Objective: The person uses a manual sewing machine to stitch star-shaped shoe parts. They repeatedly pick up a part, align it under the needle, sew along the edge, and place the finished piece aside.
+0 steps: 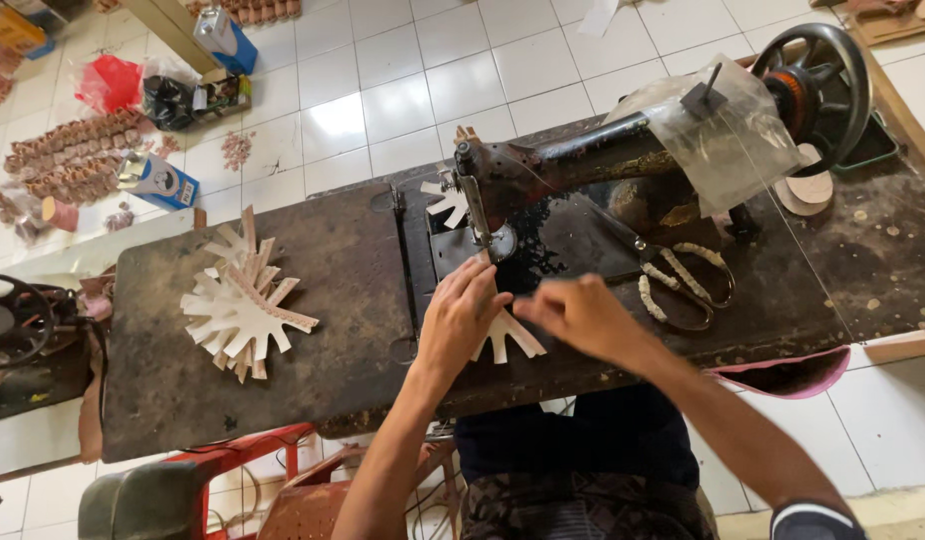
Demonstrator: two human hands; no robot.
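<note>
We see a stack of pale strap pieces [241, 305] fanned out on the dark table [353, 300], scissors [673, 275] with wrapped handles lying right of the needle, blue boxes [161, 180] on the white tiled floor [403, 90], and a red stool [248, 465] below.

Both forearms are bare. The left hand [461, 318] and right hand [581, 315] wear no gloves or rings. At five o'clock a dark sleeve cuff with pale stripes shows. Dark shirt, patterned dark garment below.
</note>
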